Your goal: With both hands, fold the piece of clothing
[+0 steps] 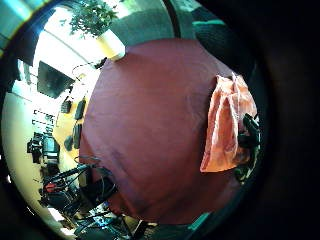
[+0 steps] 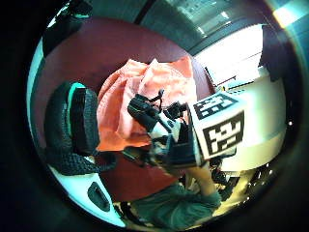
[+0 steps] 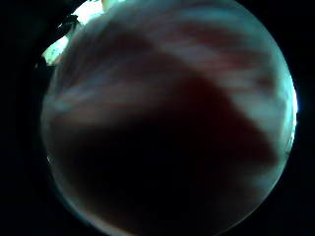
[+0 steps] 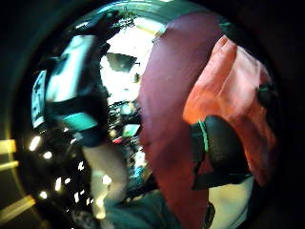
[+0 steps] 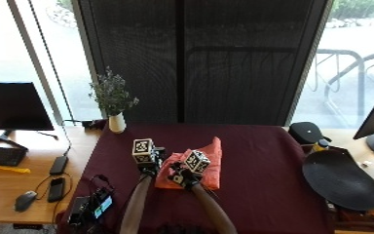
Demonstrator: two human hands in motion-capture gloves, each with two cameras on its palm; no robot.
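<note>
A salmon-pink garment [image 5: 200,163] lies bunched and partly folded in the middle of the dark red tablecloth [image 5: 265,161]. My right hand [image 5: 186,174] sits on its near left corner. From the left thumb side palm view, the right hand [image 2: 157,126] curls its fingers on the garment [image 2: 161,82]. My left hand [image 5: 149,162] hovers just left of the garment's edge, over the cloth. Its thumb [image 2: 72,123] is straight and holds nothing. The right thumb [image 4: 220,148] lies over the garment [image 4: 233,86]. The right little finger side palm view shows only blurred cloth up close.
A white vase with a plant [image 5: 114,109] stands at the far left corner. A black device with cables [image 5: 91,207] sits at the near left corner. A black round dish [image 5: 339,180] and a black bag [image 5: 307,131] lie to the right. A monitor [image 5: 12,105], phones [image 5: 57,175] and a mouse [image 5: 25,200] occupy the wooden desk to the left.
</note>
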